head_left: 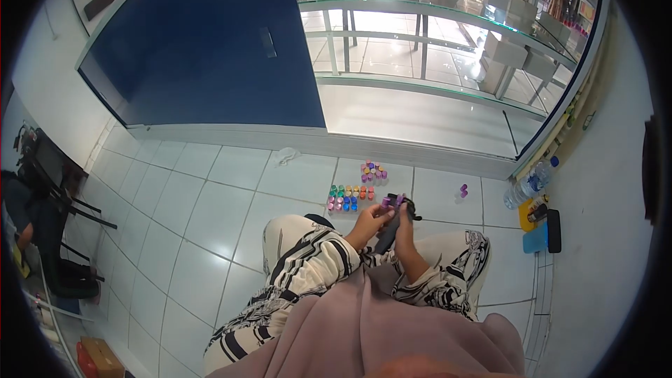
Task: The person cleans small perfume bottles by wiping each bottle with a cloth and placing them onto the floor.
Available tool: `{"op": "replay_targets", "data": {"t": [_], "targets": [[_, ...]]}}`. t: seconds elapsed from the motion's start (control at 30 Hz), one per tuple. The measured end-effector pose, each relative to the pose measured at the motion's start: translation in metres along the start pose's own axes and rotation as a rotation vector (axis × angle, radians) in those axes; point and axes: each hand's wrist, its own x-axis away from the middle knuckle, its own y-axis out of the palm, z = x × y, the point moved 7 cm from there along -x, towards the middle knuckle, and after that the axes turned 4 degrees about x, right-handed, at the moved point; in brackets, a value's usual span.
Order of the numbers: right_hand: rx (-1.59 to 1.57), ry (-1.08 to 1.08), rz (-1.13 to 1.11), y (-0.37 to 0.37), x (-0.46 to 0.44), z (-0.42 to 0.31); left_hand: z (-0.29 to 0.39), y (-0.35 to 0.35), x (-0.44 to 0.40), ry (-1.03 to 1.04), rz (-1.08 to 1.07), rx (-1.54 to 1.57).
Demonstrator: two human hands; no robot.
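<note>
My left hand (pixel 372 225) has its fingers bent round a small purple-capped item (pixel 386 201). Close on its right, my right hand (pixel 405 229) is wrapped about a dark handheld tool (pixel 388 235), whose black head lies by the purple item. Just left of the hands, small bottles with green, orange, pink and blue caps (pixel 348 198) stand in rows on the tiled floor. A cluster of bottles with purple and yellow caps (pixel 374 171) is beyond them. Two purple-capped bottles (pixel 463 190) stand apart at the right.
A glass display case (pixel 427 108) with a blue sliding panel (pixel 210 49) stands ahead. At the right wall are a water bottle (pixel 533 183), a blue box (pixel 535 239) and a black case (pixel 554 231). A person (pixel 17 217) and a black chair (pixel 59 168) are at the left.
</note>
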Motion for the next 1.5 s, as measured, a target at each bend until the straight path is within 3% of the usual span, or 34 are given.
{"op": "replay_targets", "data": {"t": [0.13, 0.3, 0.37, 0.47, 0.53, 0.63, 0.73, 0.83, 0.93, 1.17, 1.37, 1.5], "targets": [[-0.021, -0.032, 0.054, -0.007, -0.008, -0.006, 0.003, 0.012, 0.007, 0.023, -0.038, 0.143], [0.170, -0.172, -0.065, 0.018, 0.024, -0.005, 0.006, -0.005, 0.001, 0.038, 0.103, 0.232], [0.084, -0.125, -0.090, 0.020, 0.022, -0.010, 0.006, -0.006, 0.000, 0.055, 0.129, 0.191], [-0.113, 0.090, -0.065, 0.000, -0.001, -0.002, 0.002, 0.010, 0.003, -0.037, -0.094, 0.122], [-0.136, -0.231, 0.154, -0.005, -0.005, -0.041, -0.001, 0.018, 0.007, -0.104, -0.138, 0.112], [-0.073, -0.161, 0.078, -0.040, -0.045, 0.017, -0.005, 0.020, 0.006, -0.142, -0.130, 0.160], [0.124, -0.286, -0.029, 0.008, 0.006, -0.024, -0.002, 0.011, 0.004, -0.105, -0.030, 0.278], [0.390, -0.249, -0.075, 0.018, 0.030, -0.019, 0.009, 0.001, 0.002, 0.001, 0.068, 0.342], [0.178, -0.313, -0.157, 0.036, 0.032, -0.040, 0.000, -0.001, -0.002, 0.018, 0.049, 0.255], [0.299, -0.100, -0.130, 0.000, -0.001, 0.005, 0.002, 0.006, 0.002, -0.025, -0.021, 0.242], [0.146, -0.340, 0.153, -0.010, 0.001, -0.041, -0.004, 0.021, 0.008, -0.215, -0.211, 0.292], [0.284, -0.187, 0.150, -0.019, -0.003, -0.037, -0.016, 0.018, 0.003, -0.243, -0.188, 0.171]]}}
